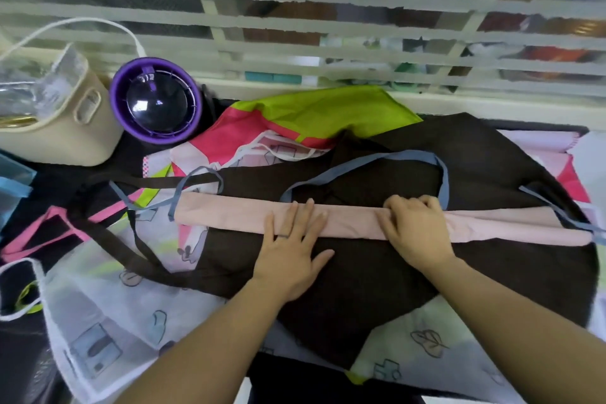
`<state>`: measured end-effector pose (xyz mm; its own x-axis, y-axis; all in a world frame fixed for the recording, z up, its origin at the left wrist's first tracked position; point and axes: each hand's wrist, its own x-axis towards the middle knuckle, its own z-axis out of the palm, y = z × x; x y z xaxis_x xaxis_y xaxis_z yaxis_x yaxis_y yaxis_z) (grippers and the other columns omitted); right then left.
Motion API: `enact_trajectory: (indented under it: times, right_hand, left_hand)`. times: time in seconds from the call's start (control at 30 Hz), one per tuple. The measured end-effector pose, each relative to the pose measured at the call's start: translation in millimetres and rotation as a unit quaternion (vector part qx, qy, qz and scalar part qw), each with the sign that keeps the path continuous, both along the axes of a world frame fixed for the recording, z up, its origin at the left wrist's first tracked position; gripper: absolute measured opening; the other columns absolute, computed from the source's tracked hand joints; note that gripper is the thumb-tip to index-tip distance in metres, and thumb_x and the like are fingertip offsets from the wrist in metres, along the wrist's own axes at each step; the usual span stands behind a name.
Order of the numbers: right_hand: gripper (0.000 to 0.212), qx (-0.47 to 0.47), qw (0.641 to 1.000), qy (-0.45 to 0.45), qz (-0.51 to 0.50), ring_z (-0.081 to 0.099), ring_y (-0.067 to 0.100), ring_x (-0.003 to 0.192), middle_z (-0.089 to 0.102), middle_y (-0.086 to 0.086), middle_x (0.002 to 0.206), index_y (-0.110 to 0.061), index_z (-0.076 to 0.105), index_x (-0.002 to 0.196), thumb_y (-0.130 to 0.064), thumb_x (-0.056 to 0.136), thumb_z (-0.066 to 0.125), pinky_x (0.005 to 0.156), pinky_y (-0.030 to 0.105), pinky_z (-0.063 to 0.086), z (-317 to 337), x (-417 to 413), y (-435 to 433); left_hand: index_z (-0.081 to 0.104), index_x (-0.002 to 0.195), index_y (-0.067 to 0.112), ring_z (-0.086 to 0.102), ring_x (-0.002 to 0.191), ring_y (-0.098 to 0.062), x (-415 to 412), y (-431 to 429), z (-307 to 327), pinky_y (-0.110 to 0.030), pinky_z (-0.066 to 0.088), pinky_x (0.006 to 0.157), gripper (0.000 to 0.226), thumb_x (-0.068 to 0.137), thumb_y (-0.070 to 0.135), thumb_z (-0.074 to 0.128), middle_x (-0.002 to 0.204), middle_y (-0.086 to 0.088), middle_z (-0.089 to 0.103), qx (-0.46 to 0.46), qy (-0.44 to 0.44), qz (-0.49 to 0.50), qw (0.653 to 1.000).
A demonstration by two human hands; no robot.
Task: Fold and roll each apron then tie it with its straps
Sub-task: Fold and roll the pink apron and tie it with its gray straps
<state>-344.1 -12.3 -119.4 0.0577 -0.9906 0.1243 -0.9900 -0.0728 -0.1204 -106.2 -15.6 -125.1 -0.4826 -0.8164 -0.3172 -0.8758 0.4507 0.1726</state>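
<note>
Pressing the folded pink apron (229, 216) flat with left hand (292, 249) fingers spread, right hand (416, 233) fingers curled round its top edge

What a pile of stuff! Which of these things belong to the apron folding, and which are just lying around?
Part of the job: folded pink apron, its blue-grey straps, left hand pressing it flat, right hand gripping its fold, brown apron beneath, green-and-pink apron, white printed apron.
Lying about: beige basket, purple round appliance.
</note>
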Motion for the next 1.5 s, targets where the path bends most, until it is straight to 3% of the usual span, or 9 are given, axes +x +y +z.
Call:
enact_trajectory:
  times: [0.2,0.57,0.67,0.8,1.03,1.2,1.3,1.4,1.5]
  right_hand:
    - [0.051,-0.024,0.995,0.089,-0.025,0.051,0.029,0.043,0.051,0.004,0.045,-0.016,0.051,0.059,-0.041,0.095,0.027,0.068,0.038,0.033,-5,-79,7]
    - [0.047,-0.006,0.998,0.064,0.003,0.052,0.028,0.039,0.051,0.005,0.041,-0.017,0.048,0.053,-0.041,0.092,0.037,0.059,0.034,0.039,-6,-134,2]
    - [0.038,0.056,0.997,0.044,-0.018,0.060,0.031,0.060,0.061,0.009,0.060,-0.017,0.044,0.064,-0.038,0.097,0.047,0.063,0.034,0.033,-1,-137,-8]
    - [0.039,0.150,0.987,0.045,-0.037,0.061,0.028,0.081,0.063,0.008,0.081,-0.016,0.047,0.075,-0.048,0.097,0.040,0.061,0.032,0.037,11,-139,-24]
    - [0.045,0.004,0.996,0.076,0.042,0.055,0.031,0.058,0.057,0.009,0.063,-0.009,0.059,0.066,-0.041,0.087,0.037,0.050,0.033,0.041,-8,-149,-13]
    - [0.027,-0.061,0.994,0.072,0.054,0.055,0.030,0.061,0.057,0.010,0.072,-0.008,0.062,0.080,-0.027,0.087,0.044,0.055,0.035,0.041,-6,-142,-11]
    - [0.021,-0.096,0.990,-0.024,0.102,0.061,0.029,0.070,0.062,0.011,0.087,-0.008,0.065,0.099,-0.007,0.078,0.066,0.061,0.037,0.048,9,-112,-1]
    - [0.033,-0.030,0.980,-0.042,0.191,0.062,0.024,0.092,0.065,0.006,0.108,-0.015,0.066,0.111,-0.016,0.078,0.066,0.079,0.038,0.051,19,-63,15]
    - [0.050,0.108,0.977,-0.033,0.182,0.043,0.023,0.129,0.047,0.003,0.142,-0.018,0.047,0.138,-0.016,0.089,0.056,0.111,0.038,0.030,18,-30,20]
  left_hand:
    - [-0.024,0.144,0.035,-0.022,0.145,-0.018,-3,0,-1,-0.049,-0.015,0.113,0.084,0.069,0.072,-0.020,0.146,0.010,-0.037,0.002,-0.015,0.009,1.000]
    - [-0.017,0.148,0.037,-0.024,0.143,-0.014,-10,0,5,-0.048,-0.014,0.113,0.101,0.056,0.074,-0.039,0.149,0.013,-0.033,0.016,-0.057,0.031,0.998]
    - [-0.007,0.151,0.036,-0.019,0.145,-0.015,-18,0,12,-0.050,-0.011,0.114,0.100,0.062,0.078,-0.029,0.157,0.011,-0.022,0.029,-0.066,0.054,0.996]
    - [0.005,0.152,0.032,-0.014,0.147,-0.017,-32,1,21,-0.053,-0.004,0.116,0.066,0.093,0.062,0.004,0.160,0.007,-0.011,0.036,-0.083,0.092,0.992]
    - [0.014,0.150,0.024,0.010,0.146,-0.033,-64,-2,32,-0.056,0.015,0.114,0.052,0.101,0.040,0.023,0.160,-0.007,0.006,-0.006,-0.167,0.112,0.980]
    - [-0.004,0.150,0.029,0.021,0.139,-0.049,-86,-4,35,-0.057,0.025,0.108,0.057,0.101,0.021,0.024,0.156,-0.026,0.008,-0.013,-0.242,0.099,0.965]
    - [-0.007,0.150,0.030,0.025,0.136,-0.051,-88,-5,38,-0.056,0.030,0.106,0.059,0.102,0.017,0.025,0.154,-0.031,0.008,-0.021,-0.258,0.077,0.963]
    - [-0.004,0.151,0.029,0.027,0.136,-0.052,-88,-5,41,-0.056,0.032,0.105,0.058,0.102,0.015,0.025,0.153,-0.033,0.010,-0.026,-0.262,0.064,0.963]
    - [-0.001,0.151,0.029,0.028,0.135,-0.051,-88,-6,45,-0.058,0.032,0.104,0.057,0.103,0.015,0.026,0.153,-0.033,0.012,-0.023,-0.257,0.056,0.964]
